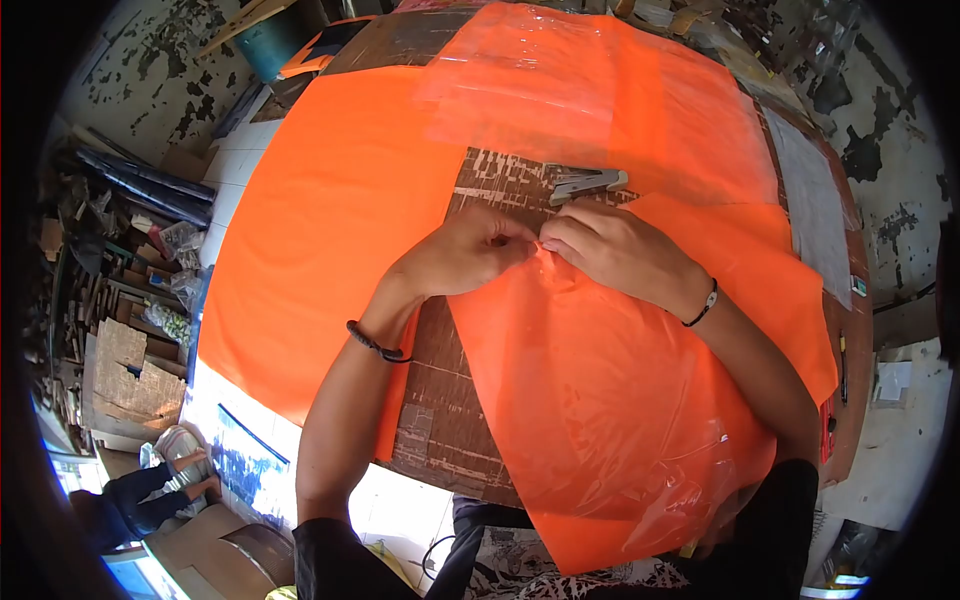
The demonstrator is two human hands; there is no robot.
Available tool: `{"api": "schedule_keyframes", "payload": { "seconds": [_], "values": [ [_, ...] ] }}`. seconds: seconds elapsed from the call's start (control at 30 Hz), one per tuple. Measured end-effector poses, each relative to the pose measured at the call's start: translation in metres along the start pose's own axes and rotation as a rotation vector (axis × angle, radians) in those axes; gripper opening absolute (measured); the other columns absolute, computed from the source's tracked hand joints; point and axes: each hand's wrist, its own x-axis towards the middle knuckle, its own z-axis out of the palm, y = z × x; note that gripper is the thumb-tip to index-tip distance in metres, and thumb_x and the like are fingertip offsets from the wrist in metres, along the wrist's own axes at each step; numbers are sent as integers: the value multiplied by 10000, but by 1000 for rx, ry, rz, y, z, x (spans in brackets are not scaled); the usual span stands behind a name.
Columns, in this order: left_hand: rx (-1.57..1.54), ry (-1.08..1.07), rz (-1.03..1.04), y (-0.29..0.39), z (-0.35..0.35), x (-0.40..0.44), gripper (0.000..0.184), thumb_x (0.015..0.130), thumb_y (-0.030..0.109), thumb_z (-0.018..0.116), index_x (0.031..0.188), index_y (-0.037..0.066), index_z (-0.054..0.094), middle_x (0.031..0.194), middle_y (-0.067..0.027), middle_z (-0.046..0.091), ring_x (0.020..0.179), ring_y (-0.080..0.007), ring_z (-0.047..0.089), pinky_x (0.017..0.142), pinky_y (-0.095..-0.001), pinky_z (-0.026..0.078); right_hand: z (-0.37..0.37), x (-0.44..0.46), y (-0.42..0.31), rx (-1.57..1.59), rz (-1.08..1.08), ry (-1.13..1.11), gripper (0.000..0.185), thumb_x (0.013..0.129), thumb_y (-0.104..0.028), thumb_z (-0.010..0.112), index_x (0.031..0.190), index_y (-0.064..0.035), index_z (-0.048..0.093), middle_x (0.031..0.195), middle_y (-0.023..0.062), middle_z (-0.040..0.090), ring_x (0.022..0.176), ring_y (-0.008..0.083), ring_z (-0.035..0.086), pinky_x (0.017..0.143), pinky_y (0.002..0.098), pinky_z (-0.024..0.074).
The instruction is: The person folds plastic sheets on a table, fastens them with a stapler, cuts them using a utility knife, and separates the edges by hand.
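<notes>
Near the middle of the table, my left hand (465,252) and my right hand (630,255) meet, fingers closed in a pinch. Between them is the gathered edge of an orange cloth (600,390), with clear plastic film (640,480) lying over it. Whether the fingertips grip the film too, I cannot tell. The cloth drapes toward my body and past the table's front edge. Just beyond my right hand lies a grey stapler (590,184). A second orange cloth (320,230) is spread flat to the left, beside my left forearm.
Film-covered orange cloth (560,90) lies at the far side of the worn brown table (440,400). A pen (843,370) is near the right edge. Wood scraps (130,370) are piled at left. Another person's legs (150,490) show at lower left.
</notes>
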Motion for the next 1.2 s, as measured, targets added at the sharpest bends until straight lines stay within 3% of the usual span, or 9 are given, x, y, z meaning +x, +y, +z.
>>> {"api": "schedule_keyframes", "payload": {
  "seconds": [0.17,0.27,0.33,0.43,0.53,0.87,1.0,1.13,1.2],
  "values": [
    [-50,20,42,-8,4,2,182,904,152,594,964,25,710,761,-34,664,695,-90,565,660,-261,455,-1,8,6,-175,-88,-70,147,841,-128,639,824,-41,523,799,60,486,776,194,585,681,311,533],
    [-109,18,47,-8,3,2,223,895,157,549,870,-29,669,641,-17,533,611,-83,449,555,-300,387,-2,13,7,-216,-143,-101,182,806,-126,665,802,-40,505,800,60,475,741,177,598,610,287,552],
    [-125,50,103,-15,5,5,220,887,153,559,875,-38,668,656,-28,557,631,-87,473,579,-297,411,-2,17,7,-97,-75,-152,197,759,-48,660,851,-52,486,795,66,466,708,226,568,595,372,512],
    [-183,79,176,-18,7,5,219,878,149,570,891,-45,670,692,-45,596,663,-96,507,621,-293,442,-3,21,7,-86,-93,-162,215,741,-31,656,822,-49,457,788,69,451,687,230,560,571,378,503],
    [-126,40,86,-18,4,5,201,906,161,601,993,16,709,805,-34,683,736,-82,577,710,-264,471,-4,20,6,-112,-60,-198,208,779,-97,681,815,-27,489,823,74,479,713,216,614,583,346,550],
    [-105,62,100,-2,1,-6,179,877,150,656,989,23,715,805,-29,688,717,-78,560,692,-260,470,-18,12,11,241,119,-66,169,891,-143,656,952,-20,558,953,76,602,826,230,614,740,369,514],
    [107,253,255,12,9,-10,121,802,71,704,913,22,696,759,-72,663,673,-160,594,647,-307,487,-31,5,-6,440,356,-175,161,845,-101,683,863,-14,548,868,77,591,787,237,603,709,366,499],
    [372,489,437,26,21,-14,118,755,41,718,828,37,626,734,-84,600,657,-268,601,592,-341,497,-29,-6,-30,18,213,104,196,748,-30,698,758,-34,502,753,76,509,688,238,539,620,358,454],
    [367,489,464,23,24,-12,127,756,42,721,823,42,613,753,-73,596,660,-266,600,590,-338,499,-22,-12,-29,-184,79,242,213,712,-8,694,721,-51,485,722,65,449,672,230,507,590,369,432]
  ]
}}
